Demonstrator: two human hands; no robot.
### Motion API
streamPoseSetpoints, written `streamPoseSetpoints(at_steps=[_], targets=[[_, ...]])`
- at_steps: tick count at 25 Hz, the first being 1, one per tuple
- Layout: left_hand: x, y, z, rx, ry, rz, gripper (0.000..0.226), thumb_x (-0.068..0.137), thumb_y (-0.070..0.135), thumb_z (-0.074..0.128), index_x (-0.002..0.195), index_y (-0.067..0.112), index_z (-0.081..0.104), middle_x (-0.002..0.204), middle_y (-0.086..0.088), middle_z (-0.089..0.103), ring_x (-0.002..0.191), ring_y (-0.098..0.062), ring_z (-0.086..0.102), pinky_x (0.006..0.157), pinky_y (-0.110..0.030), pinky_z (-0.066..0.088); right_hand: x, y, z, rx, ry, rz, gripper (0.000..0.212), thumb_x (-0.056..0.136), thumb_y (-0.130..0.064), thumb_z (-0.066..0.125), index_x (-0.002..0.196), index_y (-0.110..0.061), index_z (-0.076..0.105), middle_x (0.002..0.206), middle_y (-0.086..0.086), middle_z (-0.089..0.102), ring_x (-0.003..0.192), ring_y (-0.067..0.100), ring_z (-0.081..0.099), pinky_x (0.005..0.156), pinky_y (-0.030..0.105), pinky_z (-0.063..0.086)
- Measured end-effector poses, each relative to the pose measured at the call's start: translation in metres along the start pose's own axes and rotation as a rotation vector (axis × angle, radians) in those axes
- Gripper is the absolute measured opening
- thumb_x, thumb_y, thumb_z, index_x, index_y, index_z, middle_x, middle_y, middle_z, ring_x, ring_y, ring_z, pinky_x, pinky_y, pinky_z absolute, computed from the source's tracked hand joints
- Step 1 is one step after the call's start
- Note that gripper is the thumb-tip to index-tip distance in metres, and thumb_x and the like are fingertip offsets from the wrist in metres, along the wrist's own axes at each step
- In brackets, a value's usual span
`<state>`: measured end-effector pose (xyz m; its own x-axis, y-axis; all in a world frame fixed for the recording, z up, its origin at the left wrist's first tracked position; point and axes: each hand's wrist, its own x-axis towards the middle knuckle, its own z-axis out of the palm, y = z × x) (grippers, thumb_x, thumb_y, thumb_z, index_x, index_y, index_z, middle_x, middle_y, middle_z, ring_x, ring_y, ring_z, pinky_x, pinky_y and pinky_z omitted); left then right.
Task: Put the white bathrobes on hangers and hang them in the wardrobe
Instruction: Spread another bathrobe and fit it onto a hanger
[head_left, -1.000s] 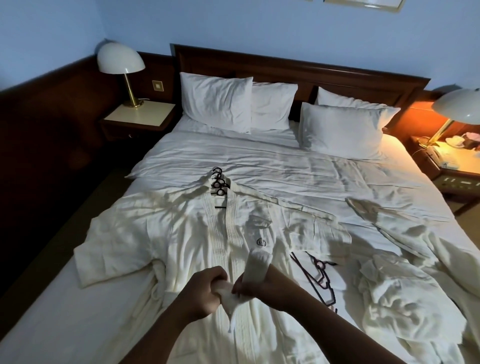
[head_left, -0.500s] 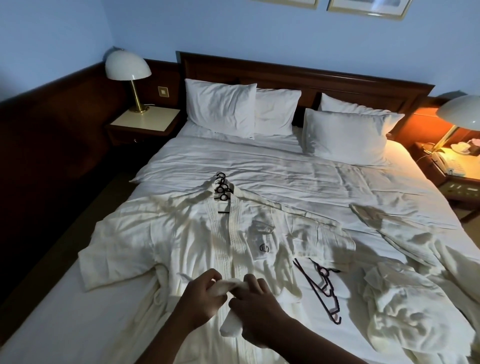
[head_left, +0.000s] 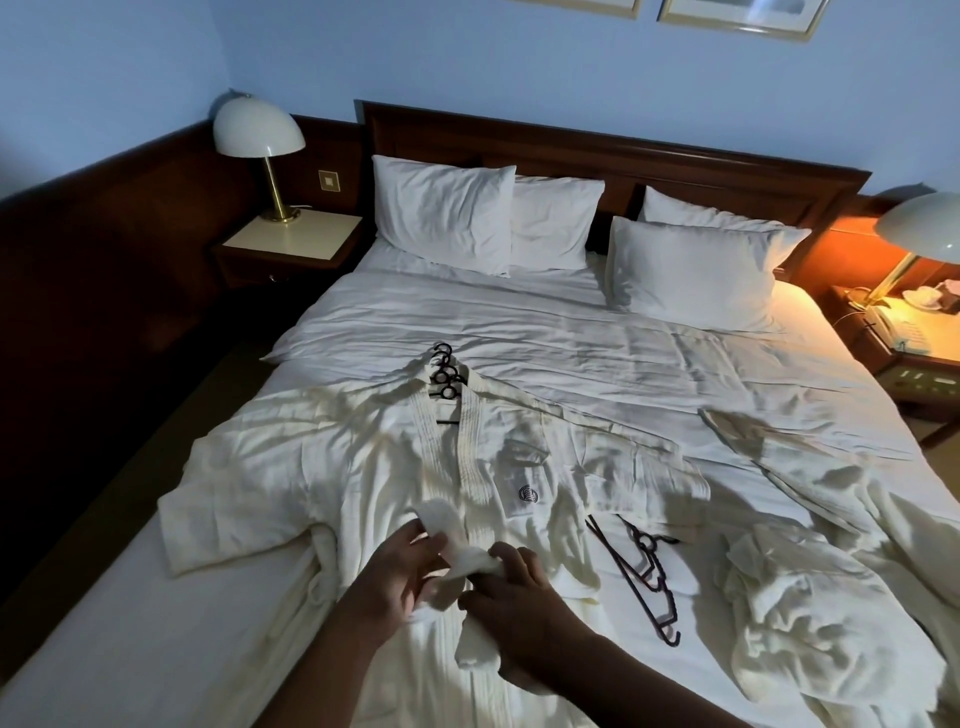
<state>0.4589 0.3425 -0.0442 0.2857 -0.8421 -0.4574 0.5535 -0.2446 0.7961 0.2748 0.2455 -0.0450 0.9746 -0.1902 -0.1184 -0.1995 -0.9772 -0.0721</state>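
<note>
A white belt (head_left: 470, 558) is gripped by both hands low in the view. The fingers and thumb of the left hand (head_left: 400, 577) are curled round its upper stretch. The fingers of the right hand (head_left: 514, 592) are closed on the part just beside it, so that the 2 hands nearly touch. A loose end of the belt is left drooping below them. Directly under the hands a white robe (head_left: 322, 467) is laid front up on the bed (head_left: 571, 338), with its collar toward the pillows and its sleeves spread to either side. A dark round badge (head_left: 528, 493) is shown on its chest. A stack of dark hangers (head_left: 445, 371) is tucked into the collar, hooks pointing up the bed. Just right of the hands, loose hangers (head_left: 647, 582) are laid on the sheet. Further right a second robe (head_left: 810, 623) is left crumpled in a heap. At the head of the bed 4 white pillows (head_left: 441, 213) are propped against a dark wooden headboard (head_left: 675, 161). A nightstand (head_left: 293, 236) with an unlit domed lamp (head_left: 258, 127) is placed on the left. A lit lamp (head_left: 924, 228) and a phone (head_left: 904, 330) are seen on the right. 2 framed pictures (head_left: 737, 13) are cut off by the top edge.
</note>
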Motion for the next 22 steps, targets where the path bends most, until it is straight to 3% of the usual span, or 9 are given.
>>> streamPoseSetpoints(at_steps=[2,5,7,9,12,15,16,19,22], targets=[[0.002,0.011,0.004,0.05,0.061,0.075,0.082,0.064,0.038,0.094,0.12,-0.01,0.059,0.096,-0.025,0.071,0.084,-0.034,0.072,0.066,-0.04,0.058,0.005,0.007,-0.01,0.082,0.02,-0.021,0.045,0.068,-0.034,0.058,0.113,-0.032,0.06,0.119,-0.017,0.059,0.13,0.029,0.038,0.106,0.045,0.041],[0.004,0.033,0.006,0.081,0.147,0.155,0.037,0.09,0.025,0.075,0.109,-0.005,0.065,0.076,-0.011,0.07,0.073,-0.026,0.07,0.065,-0.036,0.057,0.02,0.013,-0.036,0.321,0.026,-0.019,0.028,0.087,-0.031,0.038,0.094,-0.028,0.064,0.122,-0.024,0.063,0.126,0.015,0.04,0.109,0.041,0.031],[0.007,0.046,0.001,0.212,0.204,0.225,0.015,0.093,0.029,0.072,0.098,0.015,0.077,0.084,-0.006,0.074,0.083,-0.024,0.069,0.077,-0.037,0.055,0.03,0.015,-0.056,0.456,-0.073,0.018,0.03,0.097,-0.036,0.039,0.091,-0.023,0.065,0.116,-0.022,0.065,0.123,0.007,0.04,0.11,0.041,0.025],[0.007,0.055,-0.004,0.394,0.201,0.282,0.015,0.098,0.026,0.067,0.092,0.025,0.08,0.085,-0.002,0.077,0.08,-0.014,0.07,0.074,-0.027,0.051,0.035,0.022,-0.068,0.566,-0.12,0.059,0.029,0.099,-0.044,0.044,0.102,-0.029,0.07,0.117,-0.019,0.065,0.129,0.004,0.038,0.11,0.043,0.024],[0.019,0.051,-0.033,0.465,0.278,0.274,0.015,0.098,0.02,0.065,0.092,0.015,0.078,0.056,0.008,0.066,0.054,-0.003,0.059,0.056,-0.015,0.043,0.035,0.04,-0.065,0.917,0.134,0.126,0.02,0.098,-0.036,0.058,0.107,-0.034,0.076,0.117,-0.02,0.069,0.126,0.008,0.052,0.105,0.03,0.039],[0.044,0.016,-0.091,0.36,0.595,0.071,0.03,0.097,0.024,0.07,0.09,-0.004,0.07,0.06,-0.011,0.064,0.058,-0.03,0.063,0.062,-0.036,0.055,0.028,0.074,-0.023,1.146,0.371,0.563,0.02,0.098,-0.014,0.064,0.091,-0.026,0.079,0.094,-0.013,0.076,0.098,0.008,0.069,0.083,0.022,0.053],[0.046,-0.003,-0.113,0.251,0.712,-0.029,0.035,0.097,0.024,0.07,0.085,-0.008,0.065,0.063,-0.022,0.059,0.052,-0.033,0.062,0.056,-0.039,0.055,0.019,0.09,0.001,1.109,0.315,0.768,0.022,0.098,-0.014,0.064,0.085,-0.027,0.077,0.081,-0.012,0.076,0.083,0.005,0.071,0.073,0.022,0.054],[0.041,-0.052,-0.156,-0.295,0.87,-0.228,0.023,0.106,0.019,0.054,0.087,0.007,0.056,0.073,-0.011,0.058,0.037,-0.017,0.062,0.038,-0.027,0.051,-0.012,0.133,0.068,1.12,-0.054,1.364,0.029,0.101,-0.03,0.057,0.092,-0.004,0.067,0.05,0.004,0.066,0.047,0.022,0.061,0.043,0.029,0.041],[0.044,-0.07,-0.17,-0.512,0.828,-0.257,0.034,0.11,0.021,0.038,0.1,0.003,0.066,0.086,-0.01,0.078,0.066,-0.02,0.077,0.056,-0.036,0.062,-0.019,0.157,0.096,1.286,-0.029,1.585,0.033,0.102,-0.029,0.054,0.094,0.003,0.059,0.052,0.016,0.059,0.034,0.019,0.045,0.044,0.019,0.031]])
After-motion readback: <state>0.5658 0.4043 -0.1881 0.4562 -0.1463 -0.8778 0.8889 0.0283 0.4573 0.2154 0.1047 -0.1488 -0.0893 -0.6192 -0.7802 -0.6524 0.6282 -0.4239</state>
